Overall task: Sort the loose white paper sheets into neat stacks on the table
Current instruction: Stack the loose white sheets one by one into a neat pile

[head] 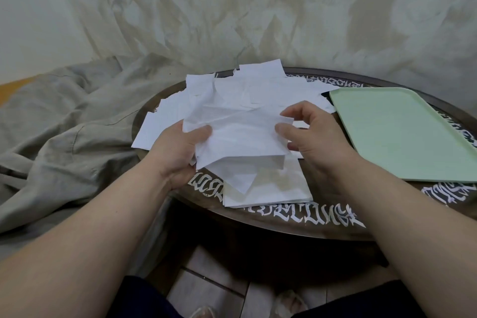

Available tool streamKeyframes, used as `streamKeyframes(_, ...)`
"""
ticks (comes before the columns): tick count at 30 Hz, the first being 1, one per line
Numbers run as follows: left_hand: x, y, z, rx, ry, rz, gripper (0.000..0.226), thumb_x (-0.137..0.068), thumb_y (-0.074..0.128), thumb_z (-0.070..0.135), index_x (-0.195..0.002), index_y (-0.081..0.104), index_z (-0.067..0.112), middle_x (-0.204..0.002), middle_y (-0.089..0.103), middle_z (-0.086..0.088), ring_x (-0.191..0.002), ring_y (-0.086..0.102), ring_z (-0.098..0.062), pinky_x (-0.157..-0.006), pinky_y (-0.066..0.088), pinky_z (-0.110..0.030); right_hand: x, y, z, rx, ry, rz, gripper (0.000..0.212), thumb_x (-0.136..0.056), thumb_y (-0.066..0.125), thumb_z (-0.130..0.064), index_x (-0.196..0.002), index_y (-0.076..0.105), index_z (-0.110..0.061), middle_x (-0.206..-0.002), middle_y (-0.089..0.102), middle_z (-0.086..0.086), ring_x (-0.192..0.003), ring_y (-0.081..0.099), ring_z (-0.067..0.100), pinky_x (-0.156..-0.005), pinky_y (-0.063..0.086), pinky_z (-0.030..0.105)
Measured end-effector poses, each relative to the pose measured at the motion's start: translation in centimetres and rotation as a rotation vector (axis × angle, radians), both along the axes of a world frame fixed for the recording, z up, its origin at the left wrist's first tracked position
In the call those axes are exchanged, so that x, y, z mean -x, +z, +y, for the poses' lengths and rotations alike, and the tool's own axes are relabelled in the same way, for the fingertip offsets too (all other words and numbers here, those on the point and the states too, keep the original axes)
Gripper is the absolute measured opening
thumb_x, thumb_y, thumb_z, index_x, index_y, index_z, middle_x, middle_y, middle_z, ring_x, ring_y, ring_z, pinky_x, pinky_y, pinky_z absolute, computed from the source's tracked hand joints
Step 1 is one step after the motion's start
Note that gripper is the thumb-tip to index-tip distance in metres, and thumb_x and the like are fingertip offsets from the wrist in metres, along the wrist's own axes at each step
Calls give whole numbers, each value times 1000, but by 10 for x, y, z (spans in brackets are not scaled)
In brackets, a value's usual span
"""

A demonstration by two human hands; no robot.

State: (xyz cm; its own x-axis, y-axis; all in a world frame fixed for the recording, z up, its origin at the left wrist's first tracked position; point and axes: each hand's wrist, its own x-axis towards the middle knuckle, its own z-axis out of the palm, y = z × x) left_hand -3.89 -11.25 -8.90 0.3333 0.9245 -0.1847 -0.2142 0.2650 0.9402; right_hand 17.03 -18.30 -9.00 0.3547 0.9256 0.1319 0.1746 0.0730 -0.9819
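Clutter surrounds the work: a rumpled grey cloth [64, 121] lies left of the round dark table [296, 222], and one pale green tray [402, 131] sits on its right side. A loose heap of white sheets [247, 90] covers the table's far middle; how many is hard to tell. One squared stack [271, 188] lies at the near edge. Above it, the left hand [178, 147] grips a bundle of sheets [237, 137], thumb on top, while the right hand [312, 134] pinches its right edge.

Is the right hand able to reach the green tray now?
Probably yes: the green tray lies bare just beside the right hand, nothing between them, though that hand pinches the held sheets.
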Motion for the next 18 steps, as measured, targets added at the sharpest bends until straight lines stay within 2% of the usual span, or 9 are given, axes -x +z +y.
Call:
streamKeyframes(2, -1, 1, -1, -11, 33, -12, 20, -95, 49, 0, -105, 63, 8, -94, 74, -8, -79, 72, -22, -62, 58, -31, -3, -2, -2, 45, -2, 23, 8, -84, 67, -12, -80, 59, -15, -85, 61, -4, -73, 60, 17, -74, 55, 36)
streamKeyframes(5, -3, 1, -2, -19, 52, -14, 20, -95, 49, 0, -107, 63, 8, -96, 73, -9, -80, 72, -21, -62, 57, -30, -4, -6, -6, 137, 55, 65, 13, -87, 65, -19, -76, 61, -12, -75, 61, -2, -68, 60, 15, -70, 54, 33)
streamKeyframes(7, -4, 0, -3, -24, 58, 1, 21, -94, 50, 0, -108, 63, 9, -99, 73, -8, -83, 72, -21, -65, 58, -31, -2, -6, -6, 147, 52, 65, 16, -88, 63, -22, -84, 64, -7, -83, 65, 4, -68, 61, 16, -67, 55, 30)
streamKeyframes(9, -6, -2, -4, -24, 64, 18, 21, -93, 52, 0, -109, 63, 9, -102, 73, -9, -88, 71, -23, -70, 58, -34, 0, -4, -3, 112, -49, 80, 12, -90, 61, -23, -88, 60, -11, -91, 64, 8, -68, 61, 19, -63, 54, 30)
streamKeyframes(12, -6, -3, -6, -33, 82, 46, 23, -93, 52, -1, -108, 64, 10, -103, 72, -9, -88, 70, -25, -73, 58, -36, -1, 1, -1, 48, -148, 69, 14, -90, 59, -18, -78, 52, -17, -85, 61, 11, -66, 58, 24, -64, 55, 37)
streamKeyframes(15, -5, -4, -5, -39, 98, 59, 24, -92, 51, -2, -107, 64, 12, -102, 72, -8, -87, 70, -24, -71, 57, -35, 2, 2, -4, 19, -65, 73, 14, -88, 63, -16, -75, 60, -16, -80, 60, 9, -67, 56, 22, -67, 54, 37)
streamKeyframes(17, -5, -3, -6, -42, 91, 65, 24, -92, 51, -2, -108, 64, 11, -103, 72, -8, -87, 70, -24, -71, 57, -35, 4, -1, -5, 48, -23, 81, 3, -86, 67, -21, -85, 68, -18, -86, 64, 2, -73, 59, 17, -68, 54, 33)
streamKeyframes(18, -5, -3, -6, -42, 87, 64, 24, -92, 51, -2, -108, 64, 11, -102, 72, -8, -86, 70, -23, -72, 57, -36, 4, -4, -4, 79, -16, 86, 10, -83, 70, -25, -92, 69, -21, -93, 66, 3, -79, 63, 18, -71, 55, 34)
